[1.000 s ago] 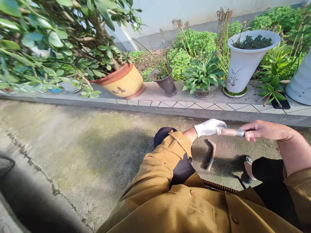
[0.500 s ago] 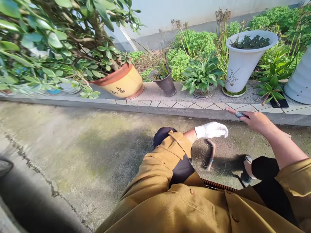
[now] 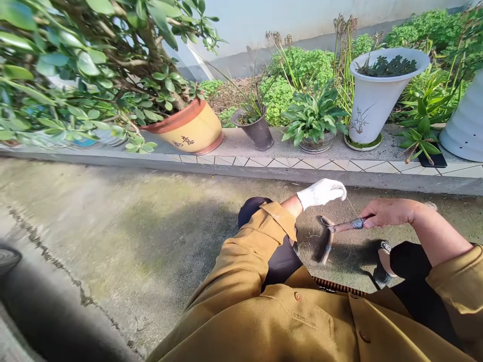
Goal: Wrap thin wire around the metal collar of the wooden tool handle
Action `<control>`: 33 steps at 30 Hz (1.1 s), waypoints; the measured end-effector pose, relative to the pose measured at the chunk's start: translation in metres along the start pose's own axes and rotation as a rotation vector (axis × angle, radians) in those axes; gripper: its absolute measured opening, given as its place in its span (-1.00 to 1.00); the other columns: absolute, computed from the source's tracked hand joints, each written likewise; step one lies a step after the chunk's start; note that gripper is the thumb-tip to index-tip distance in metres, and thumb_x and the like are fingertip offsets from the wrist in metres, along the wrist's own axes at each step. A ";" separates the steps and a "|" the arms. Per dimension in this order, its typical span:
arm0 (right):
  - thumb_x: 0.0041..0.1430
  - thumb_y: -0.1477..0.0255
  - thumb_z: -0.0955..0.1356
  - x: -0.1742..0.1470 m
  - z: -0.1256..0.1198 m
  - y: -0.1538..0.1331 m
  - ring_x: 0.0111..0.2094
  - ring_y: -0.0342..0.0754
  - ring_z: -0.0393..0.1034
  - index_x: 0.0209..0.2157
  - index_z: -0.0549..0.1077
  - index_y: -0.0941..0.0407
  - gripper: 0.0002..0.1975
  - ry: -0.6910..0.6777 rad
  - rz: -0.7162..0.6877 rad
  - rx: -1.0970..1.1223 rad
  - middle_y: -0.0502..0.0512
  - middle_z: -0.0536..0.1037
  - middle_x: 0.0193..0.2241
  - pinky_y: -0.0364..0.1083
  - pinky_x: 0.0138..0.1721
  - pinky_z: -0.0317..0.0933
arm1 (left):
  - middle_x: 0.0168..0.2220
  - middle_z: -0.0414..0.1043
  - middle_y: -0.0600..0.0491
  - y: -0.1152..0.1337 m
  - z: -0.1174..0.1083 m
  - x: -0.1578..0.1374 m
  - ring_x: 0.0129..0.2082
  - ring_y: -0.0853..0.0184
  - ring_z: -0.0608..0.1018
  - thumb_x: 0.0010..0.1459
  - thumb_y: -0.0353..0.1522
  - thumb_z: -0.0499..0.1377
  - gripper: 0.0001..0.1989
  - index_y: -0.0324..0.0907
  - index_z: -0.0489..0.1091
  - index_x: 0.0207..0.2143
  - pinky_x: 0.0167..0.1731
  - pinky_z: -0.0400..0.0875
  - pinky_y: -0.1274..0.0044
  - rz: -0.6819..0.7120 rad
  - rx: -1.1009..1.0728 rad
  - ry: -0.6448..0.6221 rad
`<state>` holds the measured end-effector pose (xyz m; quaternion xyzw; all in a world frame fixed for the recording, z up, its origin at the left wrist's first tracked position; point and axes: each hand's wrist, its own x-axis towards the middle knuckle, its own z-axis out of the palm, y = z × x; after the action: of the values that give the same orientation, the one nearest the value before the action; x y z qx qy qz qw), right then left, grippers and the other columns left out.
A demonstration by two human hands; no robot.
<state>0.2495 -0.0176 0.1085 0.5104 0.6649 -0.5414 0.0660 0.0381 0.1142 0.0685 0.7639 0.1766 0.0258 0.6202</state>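
My right hand (image 3: pixel 392 211), bare, is closed around one end of a brown stick (image 3: pixel 341 227). A coil of thin grey wire (image 3: pixel 357 223) is wound round the stick just beyond my fingers. From the coil a fine strand of wire (image 3: pixel 350 204) runs up to my left hand (image 3: pixel 323 193), which wears a white knitted glove and has its fingers curled together on the strand. A bent stick (image 3: pixel 327 249) with a bluish-grey binding lies on the ground below. The held stick's far end overlaps it in view; whether they touch I cannot tell.
Along the tiled ledge (image 3: pixel 287 163) stand a cream pot (image 3: pixel 199 128), a dark pot (image 3: pixel 258 134), a leafy plant (image 3: pixel 315 118) and a tall white pot (image 3: pixel 373 108). A phone (image 3: pixel 433 157) lies by the right-hand pot. A crack (image 3: pixel 49 251) crosses the concrete.
My right hand has lowered and turned the stick, so its far end points down-left over the bent stick. My left hand has risen slightly and shifted left.
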 end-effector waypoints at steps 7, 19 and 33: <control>0.23 -0.05 0.36 -0.025 -0.015 0.012 -0.42 -0.09 0.29 -0.24 0.54 0.11 -0.53 0.302 -0.141 0.279 0.01 0.46 -0.46 -0.13 -0.37 0.17 | -0.43 0.40 0.10 -0.010 0.003 0.010 -0.52 0.50 0.33 0.27 -0.35 0.10 -0.80 -0.27 0.49 -0.25 -0.51 0.21 0.64 -0.029 0.099 0.034; 0.32 0.22 0.24 0.016 -0.015 0.027 -0.29 0.11 0.46 -0.20 0.57 0.09 -0.66 0.681 0.364 -0.324 0.21 0.61 -0.31 -0.04 -0.31 0.16 | -0.50 0.28 0.18 -0.013 0.017 0.004 -0.59 0.52 0.26 0.33 -0.29 0.10 -0.79 -0.24 0.45 -0.25 -0.57 0.16 0.64 0.002 -0.034 -0.182; 0.16 0.00 0.47 -0.028 -0.021 0.013 -0.46 -0.14 0.21 -0.34 0.53 0.14 -0.56 0.454 -0.244 0.536 0.01 0.41 -0.48 -0.12 -0.41 0.10 | -0.45 0.39 0.10 -0.017 0.001 0.005 -0.52 0.49 0.35 0.23 -0.37 0.19 -0.87 -0.27 0.46 -0.30 -0.47 0.27 0.61 -0.012 -0.194 -0.022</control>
<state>0.2821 -0.0197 0.1263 0.5335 0.5532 -0.5733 -0.2841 0.0395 0.1178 0.0514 0.6995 0.1710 0.0304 0.6932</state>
